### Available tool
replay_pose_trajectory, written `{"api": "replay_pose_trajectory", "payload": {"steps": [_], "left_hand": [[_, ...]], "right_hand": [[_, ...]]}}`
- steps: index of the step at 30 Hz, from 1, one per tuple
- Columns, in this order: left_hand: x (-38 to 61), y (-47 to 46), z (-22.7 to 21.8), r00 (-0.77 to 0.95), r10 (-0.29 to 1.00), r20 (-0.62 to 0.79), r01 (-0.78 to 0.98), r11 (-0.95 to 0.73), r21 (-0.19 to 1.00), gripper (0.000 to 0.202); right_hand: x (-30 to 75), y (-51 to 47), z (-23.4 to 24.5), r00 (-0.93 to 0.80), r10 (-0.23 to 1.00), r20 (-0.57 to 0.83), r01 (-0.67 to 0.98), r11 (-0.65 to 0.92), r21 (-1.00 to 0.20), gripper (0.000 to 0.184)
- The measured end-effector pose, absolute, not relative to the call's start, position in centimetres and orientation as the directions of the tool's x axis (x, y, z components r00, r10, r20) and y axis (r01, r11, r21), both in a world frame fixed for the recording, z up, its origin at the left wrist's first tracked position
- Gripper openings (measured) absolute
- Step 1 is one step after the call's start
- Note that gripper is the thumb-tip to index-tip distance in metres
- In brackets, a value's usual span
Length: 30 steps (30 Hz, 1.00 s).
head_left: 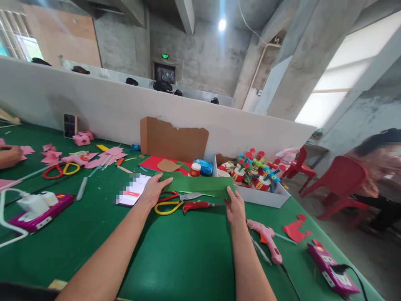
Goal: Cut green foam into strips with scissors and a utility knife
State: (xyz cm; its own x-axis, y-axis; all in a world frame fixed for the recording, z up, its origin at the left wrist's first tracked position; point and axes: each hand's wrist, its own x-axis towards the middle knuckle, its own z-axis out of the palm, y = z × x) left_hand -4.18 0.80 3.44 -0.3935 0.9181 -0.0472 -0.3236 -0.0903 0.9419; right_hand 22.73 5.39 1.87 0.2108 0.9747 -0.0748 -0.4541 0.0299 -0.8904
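A long strip of green paper (197, 185) is stretched between my two hands above the green table. My left hand (153, 190) grips its left end, thumb on top. At the right end, my right hand (234, 205) pinches the lower corner. Just below the strip lie scissors (171, 205) with one red and one yellow handle loop, and beside them a red-handled tool (197, 205) with a metal tip. A lit phone (134, 190) lies by my left wrist. To the right of my right forearm is a pink glue gun (266, 239).
An open white box (263, 195) of colourful paper figures stands behind my right hand. Purple power strips (44, 213) lie on both sides. Pink paper pieces, more scissors (61, 169) and another person's hand (11, 156) are at left. A white partition (109, 113) borders the table.
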Motion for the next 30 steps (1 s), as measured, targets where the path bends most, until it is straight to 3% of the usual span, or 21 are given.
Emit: {"api": "replay_pose_trajectory", "payload": {"steps": [3,9,13,19,30], "left_hand": [[-4.4,1.2,3.0,-0.426,0.904,-0.034,-0.38,-0.145,0.914,0.044],[-4.8,1.7,2.4,-0.534,0.846,-0.003,-0.314,-0.195,0.929,0.043],[-5.0,1.6,2.4,-0.567,0.823,0.03,-0.273,-0.221,0.936,0.044],[-5.2,1.4,2.7,-0.593,0.803,0.052,-0.229,-0.23,0.946,0.041],[-5.2,1.1,3.1,-0.618,0.784,0.06,-0.162,-0.201,0.966,0.042]], "right_hand": [[22.7,5.5,1.6,0.158,0.985,-0.07,-0.4,-0.001,-0.916,0.038],[22.5,5.2,1.9,0.042,0.999,0.016,-0.393,0.032,-0.919,0.043],[22.5,4.9,2.1,-0.008,1.0,-0.025,-0.387,-0.026,-0.922,0.039],[23.1,5.3,1.7,0.054,0.998,0.031,-0.275,0.044,-0.96,0.032],[23.6,5.8,1.6,0.126,0.989,0.076,-0.247,0.105,-0.963,0.034]]}}
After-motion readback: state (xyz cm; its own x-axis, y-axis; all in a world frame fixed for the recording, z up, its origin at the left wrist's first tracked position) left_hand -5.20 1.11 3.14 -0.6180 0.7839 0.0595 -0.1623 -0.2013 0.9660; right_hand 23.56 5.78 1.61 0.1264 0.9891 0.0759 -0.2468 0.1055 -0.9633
